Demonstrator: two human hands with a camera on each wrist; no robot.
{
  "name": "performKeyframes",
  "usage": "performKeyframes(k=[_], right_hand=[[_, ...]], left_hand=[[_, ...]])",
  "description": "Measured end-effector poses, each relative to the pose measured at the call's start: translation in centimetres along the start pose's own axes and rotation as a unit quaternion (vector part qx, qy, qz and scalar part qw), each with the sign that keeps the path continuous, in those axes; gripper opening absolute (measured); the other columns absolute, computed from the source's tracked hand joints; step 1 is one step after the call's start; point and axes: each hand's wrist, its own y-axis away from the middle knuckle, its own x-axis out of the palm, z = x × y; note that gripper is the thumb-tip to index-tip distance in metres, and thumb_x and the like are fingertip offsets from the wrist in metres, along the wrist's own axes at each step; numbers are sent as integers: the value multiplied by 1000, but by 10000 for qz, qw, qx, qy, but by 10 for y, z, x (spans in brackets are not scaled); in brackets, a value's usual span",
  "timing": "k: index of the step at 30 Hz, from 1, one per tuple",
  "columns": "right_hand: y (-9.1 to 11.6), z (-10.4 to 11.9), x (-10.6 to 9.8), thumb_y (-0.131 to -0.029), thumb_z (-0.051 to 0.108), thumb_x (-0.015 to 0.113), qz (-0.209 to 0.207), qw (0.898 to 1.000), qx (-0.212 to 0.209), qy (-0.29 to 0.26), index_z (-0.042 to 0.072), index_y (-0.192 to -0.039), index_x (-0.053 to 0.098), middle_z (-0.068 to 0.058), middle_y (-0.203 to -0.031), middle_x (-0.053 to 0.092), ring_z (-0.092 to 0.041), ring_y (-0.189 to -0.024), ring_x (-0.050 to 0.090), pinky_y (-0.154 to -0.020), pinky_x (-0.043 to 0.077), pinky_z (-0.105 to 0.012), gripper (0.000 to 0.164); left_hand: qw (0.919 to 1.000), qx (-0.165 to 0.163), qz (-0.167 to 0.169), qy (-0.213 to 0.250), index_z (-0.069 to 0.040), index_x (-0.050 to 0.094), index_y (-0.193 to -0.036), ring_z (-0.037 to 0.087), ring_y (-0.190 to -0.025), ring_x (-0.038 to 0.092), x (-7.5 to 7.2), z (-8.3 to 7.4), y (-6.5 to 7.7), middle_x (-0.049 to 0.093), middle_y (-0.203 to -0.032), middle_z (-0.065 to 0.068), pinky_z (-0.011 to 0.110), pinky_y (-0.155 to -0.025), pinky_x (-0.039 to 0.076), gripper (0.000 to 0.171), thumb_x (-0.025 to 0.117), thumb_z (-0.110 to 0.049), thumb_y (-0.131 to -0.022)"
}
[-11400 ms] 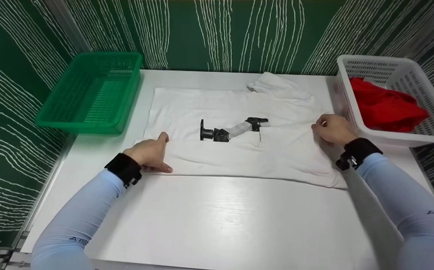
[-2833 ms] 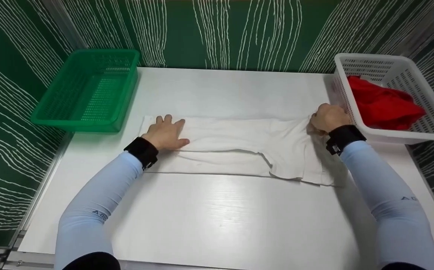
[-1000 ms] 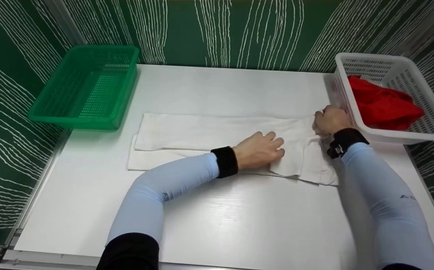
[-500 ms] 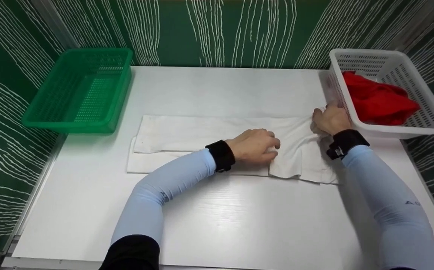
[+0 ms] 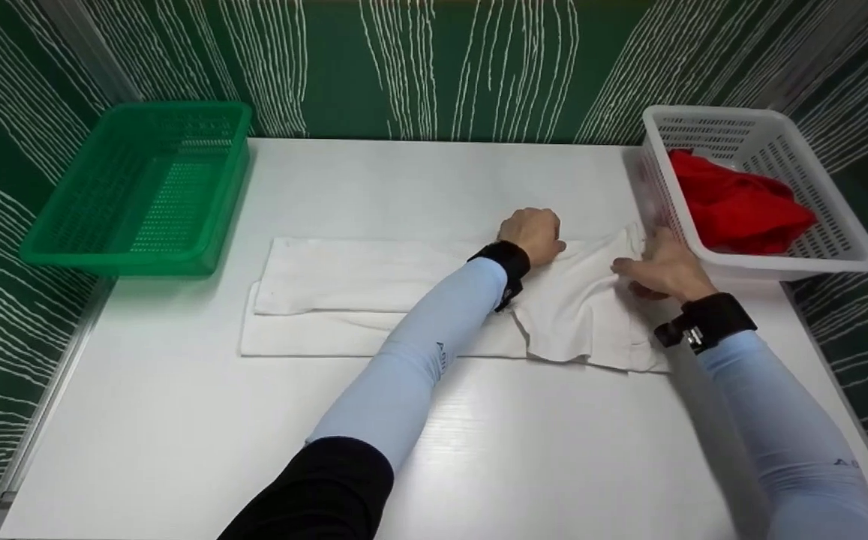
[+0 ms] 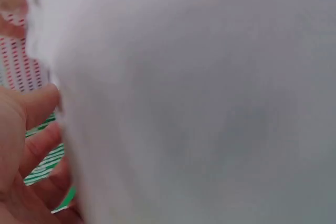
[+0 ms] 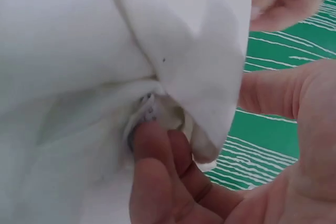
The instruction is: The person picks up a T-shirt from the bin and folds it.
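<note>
A white T-shirt [image 5: 343, 274] lies folded lengthwise across the table, its short sleeve [image 5: 565, 322] turned toward the near side at the right. My left hand [image 5: 533, 234] is at the far edge of the shirt, right of its middle, fingers curled. Thumb and fingers meet the cloth edge in the left wrist view, the fingertips hidden by it. My right hand [image 5: 666, 270] holds the collar end beside the white basket. In the right wrist view its fingers [image 7: 152, 145] curl into the neck opening by a small printed label [image 7: 148, 107], with the thumb behind the cloth.
A green plastic basket [image 5: 212, 225] stands at the back left. The white basket [image 5: 786, 264] at the back right holds a bunched red cloth [image 5: 741, 206], close beside my right hand. Green walls with white streaks [image 5: 336, 67] border the white table [image 5: 178, 420].
The shirt's far part has been folded over toward me, covering the black-and-grey print. My left hand has since moved from the left end to the far edge; my right hand stays at the collar end.
</note>
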Motion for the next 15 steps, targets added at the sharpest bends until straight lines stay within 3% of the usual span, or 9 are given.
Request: performKeyframes(k=[3, 5, 7, 11, 13, 15], right_hand=[[0, -3, 1, -102, 29, 71, 46, 9990, -137, -431, -8, -169, 7, -24, -107, 65, -19, -74, 75, -67, 63, -34, 100], [1, -6, 1, -102, 21, 69, -12, 9989, -268, -379, -9, -168, 9, -22, -111, 61, -17, -78, 72, -66, 61, -29, 94], [1, -8, 1, -101, 15, 67, -130, 9990, -391, -177, -11, -167, 15, -26, -113, 60, -22, -87, 70, -72, 59, -31, 87], [3, -8, 5, -101, 17, 65, -400, 9965, -517, 519, -13, -162, 25, -34, -115, 62, -45, -107, 64, -93, 55, -52, 79], [4, -6, 8, -100, 18, 63, -542, 9937, -545, 817, -14, -161, 27, -40, -123, 61, -55, -117, 61, -101, 51, -65, 78], [6, -3, 11, -100, 19, 60, -801, 9884, -584, 1147, -14, -158, 31, -45, -125, 61, -62, -117, 59, -98, 50, -71, 73]], left_hand=[[9997, -231, -112, -37, -22, 83, -109, 16, -99, 75, 7, 1, -5, 81, -107, -6, 35, -83, 62, 21, 67, -36, -108], [9990, -360, -273, -1, -21, 82, -108, 15, -96, 75, 8, 2, -7, 81, -105, -6, 35, -82, 62, 20, 67, -34, -109], [9982, -427, -409, 46, -20, 82, -108, 15, -94, 75, 8, 4, -7, 81, -104, -5, 32, -81, 62, 20, 66, -31, -110], [9981, -295, -532, -26, -18, 79, -118, 15, -104, 73, 7, 6, 0, 78, -113, -3, 29, -86, 60, 21, 63, -31, -112], [9980, -67, -580, -235, -20, 76, -124, 17, -111, 69, 6, 5, 5, 75, -120, -2, 31, -90, 59, 22, 63, -32, -112], [9958, 291, -656, -563, -21, 74, -127, 19, -115, 65, 4, 2, 11, 72, -124, -1, 33, -93, 57, 22, 62, -31, -112]])
